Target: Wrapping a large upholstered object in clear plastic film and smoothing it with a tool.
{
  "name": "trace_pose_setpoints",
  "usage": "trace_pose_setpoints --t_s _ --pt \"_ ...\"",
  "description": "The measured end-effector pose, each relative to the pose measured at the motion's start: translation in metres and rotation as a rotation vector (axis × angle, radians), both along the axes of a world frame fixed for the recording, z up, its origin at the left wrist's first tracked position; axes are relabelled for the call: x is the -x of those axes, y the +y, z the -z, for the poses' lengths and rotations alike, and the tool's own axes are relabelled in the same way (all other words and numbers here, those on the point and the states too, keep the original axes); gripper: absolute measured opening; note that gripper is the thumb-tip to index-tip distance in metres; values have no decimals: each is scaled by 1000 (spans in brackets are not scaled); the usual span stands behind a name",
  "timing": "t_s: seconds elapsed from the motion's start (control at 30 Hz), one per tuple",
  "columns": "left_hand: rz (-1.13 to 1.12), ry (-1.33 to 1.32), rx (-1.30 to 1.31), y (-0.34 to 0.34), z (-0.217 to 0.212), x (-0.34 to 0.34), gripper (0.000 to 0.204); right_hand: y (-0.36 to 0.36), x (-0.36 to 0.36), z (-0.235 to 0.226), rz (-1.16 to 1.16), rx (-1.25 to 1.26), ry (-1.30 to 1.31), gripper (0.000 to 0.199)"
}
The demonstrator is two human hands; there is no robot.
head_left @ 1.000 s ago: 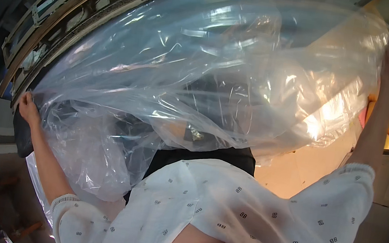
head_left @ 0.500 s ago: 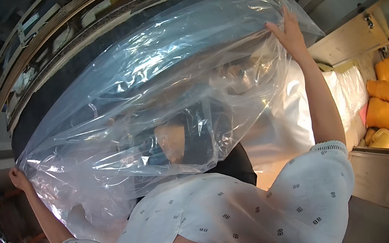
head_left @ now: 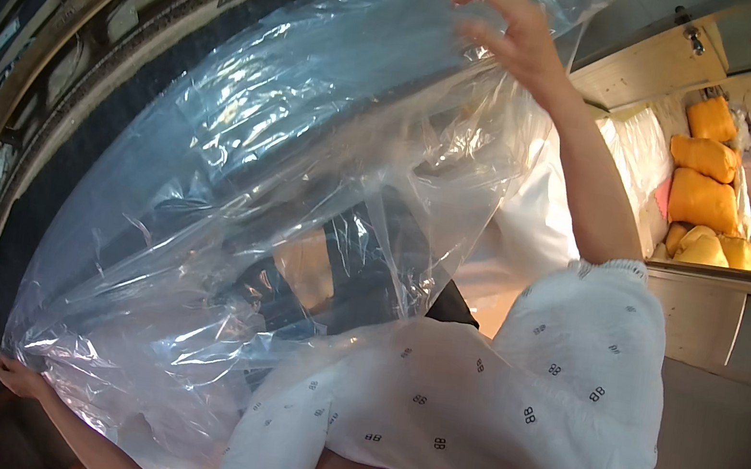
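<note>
A large clear plastic sheet (head_left: 240, 166) spreads in shiny folds over a long dark surface (head_left: 108, 136) and hangs down in front of me. At the lower left, my left hand (head_left: 20, 378) is closed on a gathered edge of this sheet. My right hand (head_left: 513, 40) reaches to the far end with fingers apart and slightly curled, somewhat blurred. It is over the sheet's far right part; whether it touches the plastic I cannot tell.
Wooden rails (head_left: 30, 76) and a metal frame run along the surface's far left side. To the right stand a pale wooden cabinet (head_left: 652, 72), several stacked orange bundles (head_left: 706, 197) and a whitish plastic-covered heap (head_left: 635, 157).
My right hand has moved left across the sheet, its fingers now more curled and apart. The left hand keeps its grip on the edge. The whole view has shifted slightly.
</note>
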State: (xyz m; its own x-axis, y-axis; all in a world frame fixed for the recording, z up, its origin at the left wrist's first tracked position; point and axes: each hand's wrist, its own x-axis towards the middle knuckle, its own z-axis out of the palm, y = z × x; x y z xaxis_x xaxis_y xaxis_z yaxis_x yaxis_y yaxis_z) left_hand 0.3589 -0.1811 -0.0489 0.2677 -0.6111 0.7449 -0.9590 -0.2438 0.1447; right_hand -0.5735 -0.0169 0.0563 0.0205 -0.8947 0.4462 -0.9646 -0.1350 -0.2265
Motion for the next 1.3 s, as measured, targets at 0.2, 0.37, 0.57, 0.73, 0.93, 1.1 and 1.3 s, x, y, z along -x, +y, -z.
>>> trace_pose_setpoints --t_s 0.2,0.37,0.57,0.73,0.93,1.1,1.3 --pt "-5 68 -14 -10 -3 5 33 35 -13 44 -117 42 -58 31" --pt "-26 65 2 -9 -3 3 32 42 -23 12 17 2 -591 14" --pt "39 79 51 -1 -4 0 32 -31 -31 -45 139 -222 -354 21" --pt "90 742 141 22 -33 -28 37 -98 -9 35 10 -110 -130 15" --pt "743 274 -401 143 -110 -37 54 -103 -10 31 55 -151 -483 20" --pt "564 1313 -323 208 -99 -109 56 -111 -26 34 22 3 -499 13" --pt "496 1585 -231 185 -69 -36 48 -125 3 24 -126 -126 -672 6"
